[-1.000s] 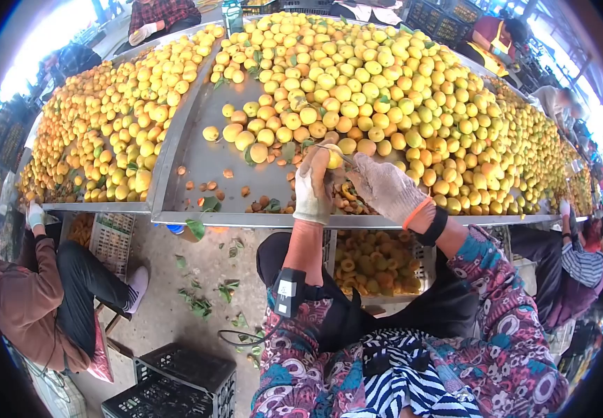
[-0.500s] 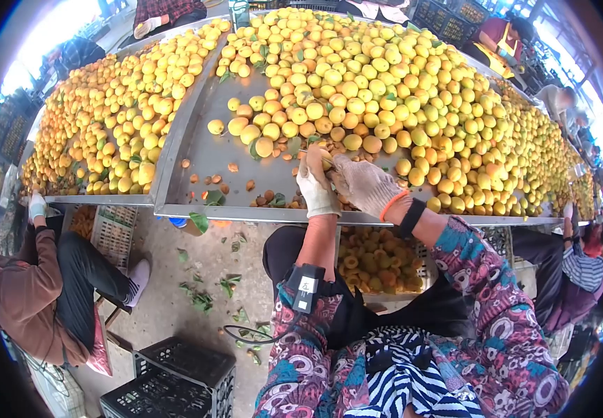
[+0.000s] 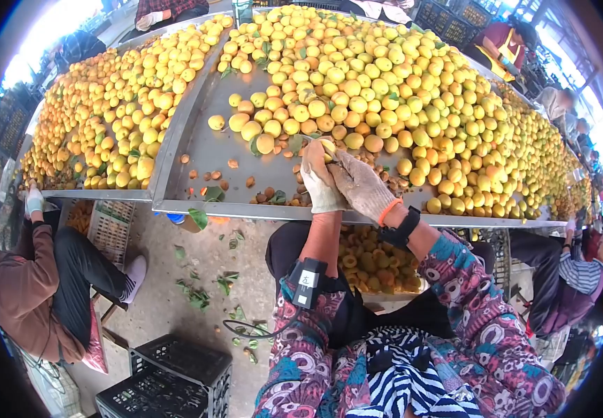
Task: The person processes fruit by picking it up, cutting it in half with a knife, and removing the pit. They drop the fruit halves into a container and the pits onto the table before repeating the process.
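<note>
Over the grey metal desk [image 3: 202,157], the left hand [image 3: 321,184] pinches a round yellow fruit [image 3: 328,147]; the right hand [image 3: 361,187] has an unclear grip. Slack pinching could drop it.

We see a smooth, dull-grey metal tray [image 3: 200,150]; below its front edge, a patterned cloth sleeve [image 3: 490,313], matt black plastic crates [image 3: 176,362], and rough, matt concrete-looking floor [image 3: 169,279].
</note>
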A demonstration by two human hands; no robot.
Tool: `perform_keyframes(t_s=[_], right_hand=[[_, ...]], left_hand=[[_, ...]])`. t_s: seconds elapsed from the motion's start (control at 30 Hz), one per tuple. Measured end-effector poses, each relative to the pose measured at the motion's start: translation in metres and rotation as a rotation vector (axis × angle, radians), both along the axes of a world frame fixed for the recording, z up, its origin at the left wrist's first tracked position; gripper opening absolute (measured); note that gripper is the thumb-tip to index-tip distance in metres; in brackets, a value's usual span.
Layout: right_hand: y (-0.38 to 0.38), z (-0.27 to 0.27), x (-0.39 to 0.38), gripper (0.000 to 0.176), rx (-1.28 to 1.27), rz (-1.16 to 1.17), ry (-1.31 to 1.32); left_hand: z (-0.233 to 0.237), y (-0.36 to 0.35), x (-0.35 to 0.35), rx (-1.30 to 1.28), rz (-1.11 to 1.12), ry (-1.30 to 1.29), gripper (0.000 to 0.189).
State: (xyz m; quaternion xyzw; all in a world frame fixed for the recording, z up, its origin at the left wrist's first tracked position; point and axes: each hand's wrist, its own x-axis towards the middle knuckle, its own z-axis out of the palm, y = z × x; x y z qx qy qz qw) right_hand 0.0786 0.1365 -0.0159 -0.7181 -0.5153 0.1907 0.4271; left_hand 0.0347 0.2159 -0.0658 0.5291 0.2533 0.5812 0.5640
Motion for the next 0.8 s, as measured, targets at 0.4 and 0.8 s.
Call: perform_keyframes(t_s=[0.4, 0.8], right_hand=[[-0.007, 0.023, -0.001, 0.024, -0.149, -0.067, 0.686], [-0.011, 0.011, -0.001, 0.036, 0.004, -0.072, 0.473]], left_hand=[[-0.002, -0.008, 0.003, -0.402, -0.186, -0.281, 0.033], [-0.008, -0.009, -0.003, -0.006, -0.043, 0.017, 0.038]])
